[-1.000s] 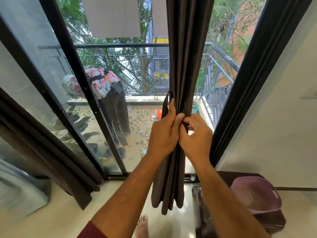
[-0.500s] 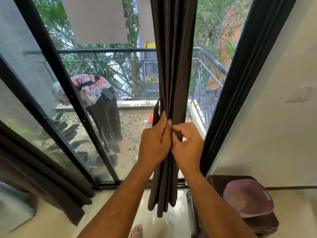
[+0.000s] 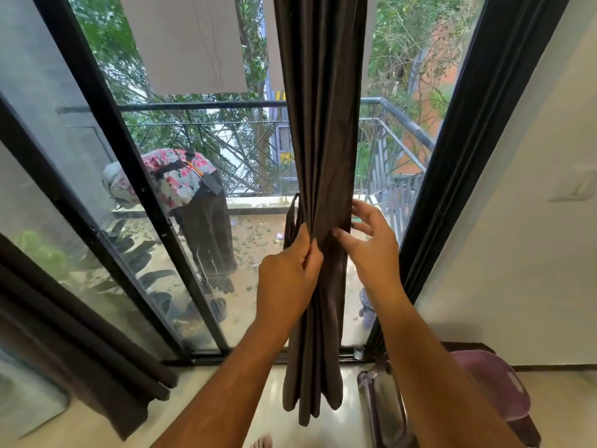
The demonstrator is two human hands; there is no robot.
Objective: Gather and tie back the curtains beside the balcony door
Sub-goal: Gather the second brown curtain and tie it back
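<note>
Left hand [image 3: 289,279] pinches the gathered curtain [image 3: 323,156] (dark folds) — right hand [image 3: 371,247] beside it, fingers spread.

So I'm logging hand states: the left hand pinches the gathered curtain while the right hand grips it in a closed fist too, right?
Not quite. The head view shows the left hand pinching the gathered curtain, but the right hand is open, fingers spread beside the fabric.

Daylight strong, entering through balcony door [image 3: 181,221]; interior evenly lit, shadows soft. Glass at left shows hazy reflections. Curtain [image 3: 323,140] backlit, folds dark. Wide-angle bending of door frame toward edges. Right hand [image 3: 371,244] slightly motion-blurred; corners soft.
</note>
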